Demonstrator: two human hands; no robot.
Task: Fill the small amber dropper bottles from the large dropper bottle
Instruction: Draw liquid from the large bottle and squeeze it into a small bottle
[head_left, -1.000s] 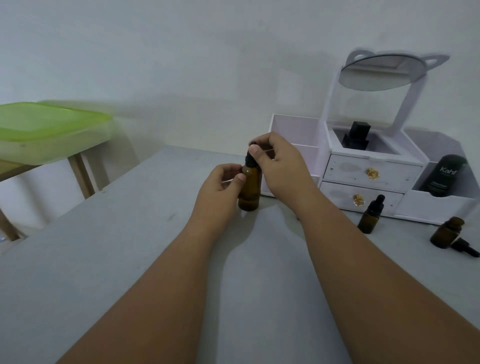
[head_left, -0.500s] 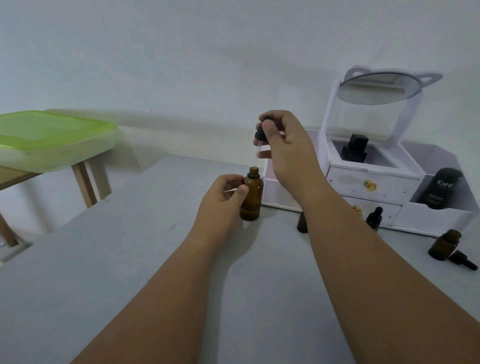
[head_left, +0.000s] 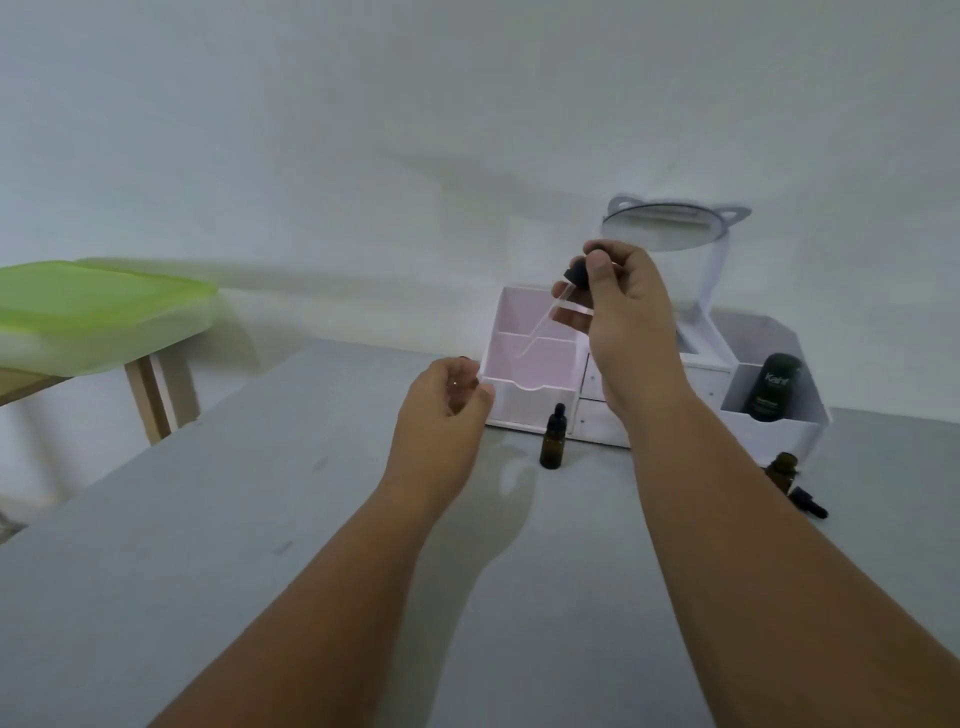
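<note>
Right hand (head_left: 623, 312) pinches raised dropper (head_left: 574, 275), tip slanting toward curled left hand (head_left: 441, 410), whose grip is unclear; small amber bottle (head_left: 551, 441) stands between the wrists.

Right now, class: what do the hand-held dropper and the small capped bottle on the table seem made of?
The dropper: clear tube, probably glass, since the white organizer shows through it; matte black top, likely rubber or plastic. The small capped bottle: dark amber-brown body, glass or possibly plastic; matte black cap.
</note>
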